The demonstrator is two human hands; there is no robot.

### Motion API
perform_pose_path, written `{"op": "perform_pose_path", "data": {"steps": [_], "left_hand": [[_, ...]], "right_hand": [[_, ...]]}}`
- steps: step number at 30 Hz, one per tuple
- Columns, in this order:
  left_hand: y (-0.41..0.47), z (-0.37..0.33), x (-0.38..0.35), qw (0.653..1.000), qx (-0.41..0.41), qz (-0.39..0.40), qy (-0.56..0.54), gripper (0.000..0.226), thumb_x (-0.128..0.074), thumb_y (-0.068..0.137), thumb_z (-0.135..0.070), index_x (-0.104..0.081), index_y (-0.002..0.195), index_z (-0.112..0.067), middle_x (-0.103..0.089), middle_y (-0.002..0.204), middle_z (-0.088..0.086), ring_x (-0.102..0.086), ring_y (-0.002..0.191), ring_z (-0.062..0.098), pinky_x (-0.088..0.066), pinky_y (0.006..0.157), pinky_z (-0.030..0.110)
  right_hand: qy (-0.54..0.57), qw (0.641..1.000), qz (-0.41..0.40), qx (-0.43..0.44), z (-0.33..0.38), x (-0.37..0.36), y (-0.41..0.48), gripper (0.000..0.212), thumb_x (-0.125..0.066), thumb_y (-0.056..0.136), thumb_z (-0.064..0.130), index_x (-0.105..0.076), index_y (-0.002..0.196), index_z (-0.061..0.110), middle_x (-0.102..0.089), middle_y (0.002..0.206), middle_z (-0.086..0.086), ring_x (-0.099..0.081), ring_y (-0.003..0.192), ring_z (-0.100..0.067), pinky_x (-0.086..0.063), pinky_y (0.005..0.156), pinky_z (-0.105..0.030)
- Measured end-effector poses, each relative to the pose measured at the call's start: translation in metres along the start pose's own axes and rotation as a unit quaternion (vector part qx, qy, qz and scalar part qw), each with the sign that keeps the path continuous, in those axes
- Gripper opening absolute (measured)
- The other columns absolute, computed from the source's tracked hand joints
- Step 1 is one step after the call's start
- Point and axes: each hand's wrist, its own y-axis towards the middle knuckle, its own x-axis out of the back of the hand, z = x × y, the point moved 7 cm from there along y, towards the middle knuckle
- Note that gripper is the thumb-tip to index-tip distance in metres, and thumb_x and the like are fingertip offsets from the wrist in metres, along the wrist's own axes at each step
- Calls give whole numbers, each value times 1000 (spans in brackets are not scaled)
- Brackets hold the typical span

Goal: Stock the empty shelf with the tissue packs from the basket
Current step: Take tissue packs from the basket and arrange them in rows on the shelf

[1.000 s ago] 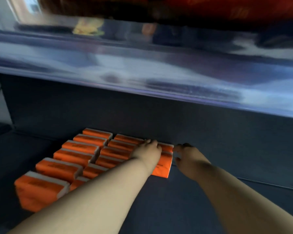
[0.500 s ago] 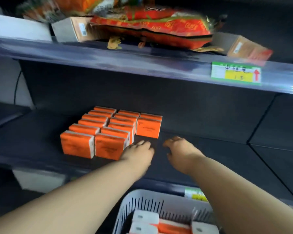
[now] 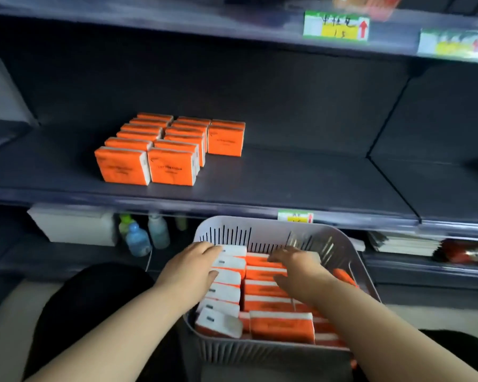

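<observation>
The pale slotted basket (image 3: 262,230) is sitting just below the front edge of the shelf (image 3: 301,177), probably so that each lift is short. Inside it the tissue packs (image 3: 282,325) are standing on edge in tight columns, leaving only their narrow tops to take hold of. The left hand (image 3: 189,267) is lying over the white ends of the left column, its fingers (image 3: 209,250) loosely bent and set apart from the thumb across a pack or two. The right hand (image 3: 295,274) is lying over the orange column beside it, fingers (image 3: 278,257) fanned wide. Neither is gripping or lifting anything yet, so this is looking like the choosing of the next packs. On the shelf the stocked packs (image 3: 171,166) are standing upright in two full rows running front to back, faces outward. A lone pack (image 3: 226,139) is beginning a third row at the back, likely marking where the next ones belong.
</observation>
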Motion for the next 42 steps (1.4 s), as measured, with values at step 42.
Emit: {"op": "perform_pose_path", "data": {"steps": [42], "left_hand": [[17, -75, -104, 973, 31, 204, -101, 33, -61, 86, -30, -56, 119, -28, -55, 116, -8, -53, 94, 12, -46, 78, 26]], "right_hand": [[28, 998, -52, -34, -85, -21, -3, 50, -61, 78, 37, -45, 125, 34, -59, 114, 5, -59, 98, -19, -38, 67, -24]]}}
